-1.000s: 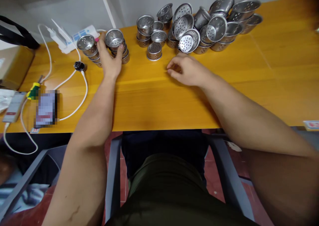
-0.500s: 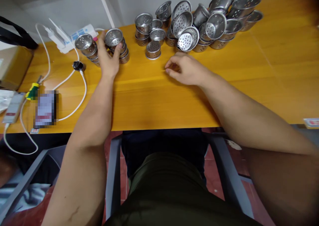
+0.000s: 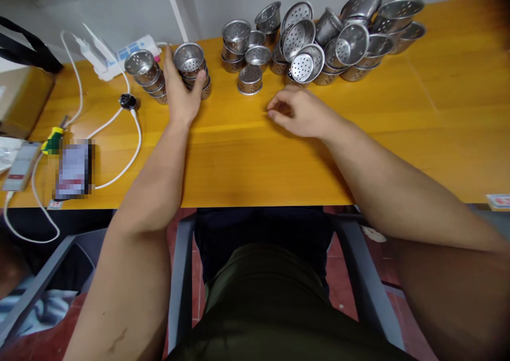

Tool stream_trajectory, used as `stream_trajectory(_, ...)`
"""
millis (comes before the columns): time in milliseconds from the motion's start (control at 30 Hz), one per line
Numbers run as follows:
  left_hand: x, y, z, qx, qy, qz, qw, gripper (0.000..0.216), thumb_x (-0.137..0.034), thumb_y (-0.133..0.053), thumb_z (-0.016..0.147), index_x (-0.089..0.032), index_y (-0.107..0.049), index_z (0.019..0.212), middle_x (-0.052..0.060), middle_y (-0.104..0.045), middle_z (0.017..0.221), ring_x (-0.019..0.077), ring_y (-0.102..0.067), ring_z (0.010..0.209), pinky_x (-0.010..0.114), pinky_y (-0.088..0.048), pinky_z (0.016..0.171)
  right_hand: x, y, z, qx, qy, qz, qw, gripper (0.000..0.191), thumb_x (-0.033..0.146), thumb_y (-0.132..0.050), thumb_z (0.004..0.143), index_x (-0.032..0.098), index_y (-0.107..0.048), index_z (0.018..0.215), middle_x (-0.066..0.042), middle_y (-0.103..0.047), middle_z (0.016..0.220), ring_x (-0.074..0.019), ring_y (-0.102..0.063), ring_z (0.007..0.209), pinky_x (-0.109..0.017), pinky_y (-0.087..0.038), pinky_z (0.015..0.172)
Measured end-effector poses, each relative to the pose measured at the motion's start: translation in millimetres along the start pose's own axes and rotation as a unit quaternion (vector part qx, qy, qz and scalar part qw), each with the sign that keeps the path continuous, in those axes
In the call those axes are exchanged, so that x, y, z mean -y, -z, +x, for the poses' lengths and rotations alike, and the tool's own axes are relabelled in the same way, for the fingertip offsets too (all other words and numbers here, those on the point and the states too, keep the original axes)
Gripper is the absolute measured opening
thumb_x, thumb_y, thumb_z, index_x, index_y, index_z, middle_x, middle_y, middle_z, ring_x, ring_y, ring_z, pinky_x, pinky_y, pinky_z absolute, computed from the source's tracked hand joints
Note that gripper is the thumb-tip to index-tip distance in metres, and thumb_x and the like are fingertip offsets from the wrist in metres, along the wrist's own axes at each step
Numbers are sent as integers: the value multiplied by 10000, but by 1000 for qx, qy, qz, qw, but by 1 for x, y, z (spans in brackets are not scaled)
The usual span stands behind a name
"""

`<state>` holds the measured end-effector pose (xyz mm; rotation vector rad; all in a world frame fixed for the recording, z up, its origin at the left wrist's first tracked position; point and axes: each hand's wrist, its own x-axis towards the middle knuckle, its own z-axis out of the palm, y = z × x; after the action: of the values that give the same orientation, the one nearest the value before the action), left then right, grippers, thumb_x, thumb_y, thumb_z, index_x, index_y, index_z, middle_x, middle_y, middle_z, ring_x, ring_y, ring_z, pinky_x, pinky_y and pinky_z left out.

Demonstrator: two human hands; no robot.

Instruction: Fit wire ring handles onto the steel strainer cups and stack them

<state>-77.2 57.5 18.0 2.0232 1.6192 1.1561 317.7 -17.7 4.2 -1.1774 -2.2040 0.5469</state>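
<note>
My left hand (image 3: 179,93) is curled round a stack of perforated steel cups (image 3: 190,63) at the back left of the yellow table (image 3: 255,154), thumb on the right side, fingers on the left. A second, leaning stack of cups (image 3: 146,74) stands just left of it. My right hand (image 3: 297,112) rests on the table with its fingers loosely curled; nothing shows in them. It lies just in front of a big loose pile of steel cups (image 3: 319,42). A single upturned cup (image 3: 249,79) stands between the hands.
White cables (image 3: 127,122) and a power strip (image 3: 119,58) lie at the left, with a black plug (image 3: 128,102), a phone (image 3: 74,170), a green-handled tool (image 3: 53,140) and a cardboard box (image 3: 19,101). Grey chair arms (image 3: 179,276) sit below the table edge.
Both hands have hardly moved; the left hand keeps its hold on the cup stack. The camera shifted slightly.
</note>
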Motion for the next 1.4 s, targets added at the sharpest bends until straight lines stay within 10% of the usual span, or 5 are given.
stream_trajectory(133,-34,2,-15,-119,-116,103,981,1021,-579,-832,1198,-164,-271,1944,178,-276,2173,222,-174,2054,474,-97,1769,-1,1,0,-3,3,-8,1000,320,617,-875,1160,307,-881,1240,-194,-886,1352,-487,-845,1296,-748,-700,1283)
stream_trajectory(300,-61,-30,-32,121,-243,22,962,909,-740,-708,1179,-436,-509,2013,-5,-381,2181,368,-294,2080,599,-180,1758,3,0,0,-3,7,-6,1000,394,712,-877,1160,329,-894,1250,-180,-880,1339,-492,-832,1314,-764,-696,1285)
stream_trajectory(467,-38,-64,-30,279,-198,-8,940,1346,-1018,-882,981,-325,-473,2060,105,-246,2220,527,-164,2101,773,-98,1734,7,-3,2,-8,9,-5,1000,438,757,-861,1159,354,-915,1321,-174,-883,1342,-498,-817,1331,-775,-688,1286)
stream_trajectory(1100,-38,-52,-25,192,-134,10,972,1107,-806,-1130,796,-298,-818,1729,214,-761,1823,604,-615,1787,771,-414,1606,4,0,5,-15,7,-17,1000,425,692,-877,1167,302,-885,1336,-215,-863,1431,-520,-829,1369,-778,-683,1300)
stream_trajectory(1400,-79,-49,-47,204,133,-376,894,892,-1115,-466,1112,-338,-855,1316,123,-955,1158,368,-954,1147,484,-838,926,46,14,-1,-35,0,1,999,526,796,-751,1227,380,-879,1523,-190,-829,1554,-519,-809,1406,-746,-670,1339)
